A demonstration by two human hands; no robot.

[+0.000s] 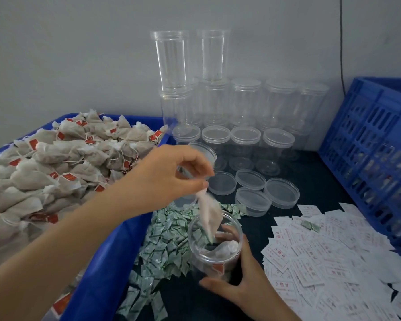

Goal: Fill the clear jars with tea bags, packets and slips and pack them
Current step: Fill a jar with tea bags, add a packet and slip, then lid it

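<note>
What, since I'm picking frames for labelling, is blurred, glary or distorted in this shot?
Head view: the tea bag pinched by the left hand is smeared by motion; the blue crate at the right edge is soft, its contents unreadable; the stacked empty jars look skewed by the wide lens; light is flat and even, with only faint glare on the jar below the bag.
</note>
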